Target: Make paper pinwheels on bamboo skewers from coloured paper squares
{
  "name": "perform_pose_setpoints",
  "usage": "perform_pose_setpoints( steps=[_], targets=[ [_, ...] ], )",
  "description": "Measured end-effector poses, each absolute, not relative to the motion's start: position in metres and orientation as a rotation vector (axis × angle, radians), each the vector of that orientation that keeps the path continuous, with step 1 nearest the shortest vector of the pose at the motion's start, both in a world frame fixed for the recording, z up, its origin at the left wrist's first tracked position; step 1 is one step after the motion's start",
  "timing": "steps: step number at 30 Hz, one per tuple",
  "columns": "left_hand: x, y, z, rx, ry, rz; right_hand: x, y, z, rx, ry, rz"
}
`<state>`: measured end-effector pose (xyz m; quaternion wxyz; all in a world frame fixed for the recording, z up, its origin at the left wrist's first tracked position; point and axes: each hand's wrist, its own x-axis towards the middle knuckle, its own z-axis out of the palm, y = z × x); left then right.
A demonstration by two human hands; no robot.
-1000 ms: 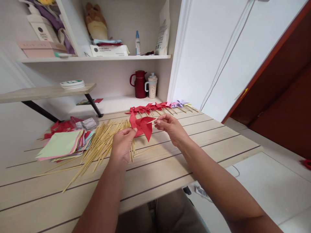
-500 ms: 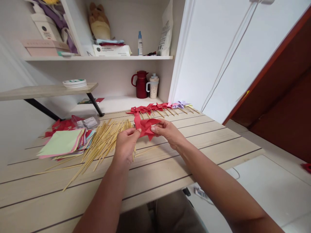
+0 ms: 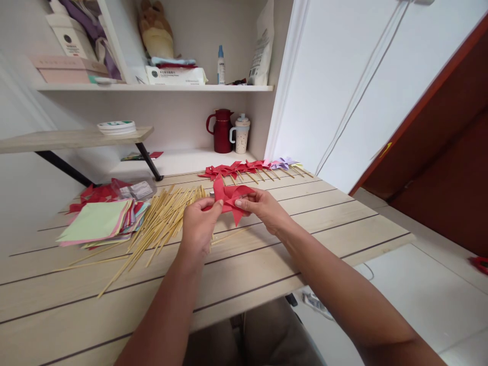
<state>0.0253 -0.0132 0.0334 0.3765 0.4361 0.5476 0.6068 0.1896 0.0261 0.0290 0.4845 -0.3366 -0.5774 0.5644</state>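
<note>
A red paper pinwheel (image 3: 230, 195) is up above the worktop (image 3: 290, 259), between the person's two hands. The grip is clamped on it from both sides: the left hand (image 3: 199, 219) pinches its near-left edge between thumb and fingers, and the right hand (image 3: 266, 207) pinches a fold close to its middle. The step in hand looks like shaping or steadying the folded blades; whether a stick is fixed to it, I cannot tell. The next move seems to call for a light, firm pinch at the middle so the folds keep their shape. Loose sticks (image 3: 162, 221) lie just beyond the left hand, and finished-looking pinwheels (image 3: 247, 166) line the far edge.
</note>
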Motion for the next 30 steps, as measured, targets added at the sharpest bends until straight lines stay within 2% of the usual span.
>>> perform_pose_setpoints(
  steps=[30],
  targets=[
    [0.0343, -0.0163, 0.0319, 1.233, 1.383, 1.596, 0.1831, 0.0254, 0.0268, -0.782, -1.23, 1.371]
  ],
)
